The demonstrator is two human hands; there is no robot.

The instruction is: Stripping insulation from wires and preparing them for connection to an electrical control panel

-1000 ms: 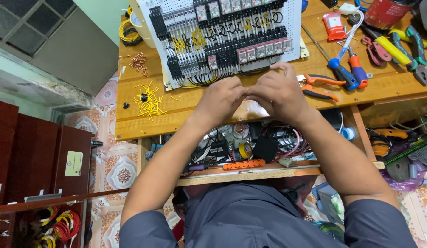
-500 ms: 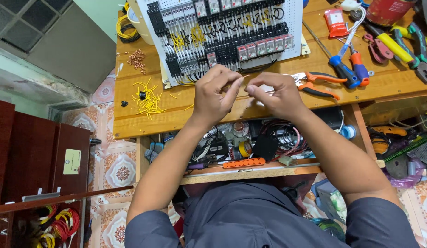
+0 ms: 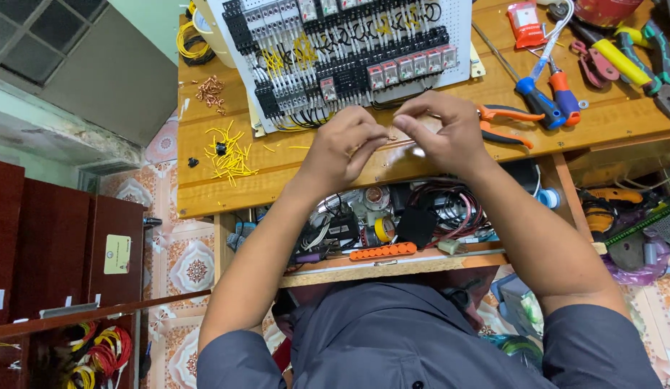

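My left hand (image 3: pixel 344 148) and my right hand (image 3: pixel 444 133) are raised close together over the front of the wooden bench (image 3: pixel 421 169). Both pinch the ends of a short thin wire (image 3: pixel 390 141) with their fingertips. Just beyond the hands lies a white perforated panel (image 3: pixel 461 43) carrying rows of relays, terminal blocks and yellow and black wiring. Orange-handled pliers (image 3: pixel 508 119) lie right beside my right hand.
Cut yellow wire bits (image 3: pixel 230 155) and copper lugs (image 3: pixel 209 90) lie on the bench's left. Screwdrivers (image 3: pixel 544 90) and several other hand tools fill the right. A lower shelf (image 3: pixel 392 263) holds tape, cables and an orange bit holder. Dark red cabinets (image 3: pixel 54 245) stand left.
Both hands have moved away from me towards the panel and have drawn slightly apart, still pinching the thin wire between them.
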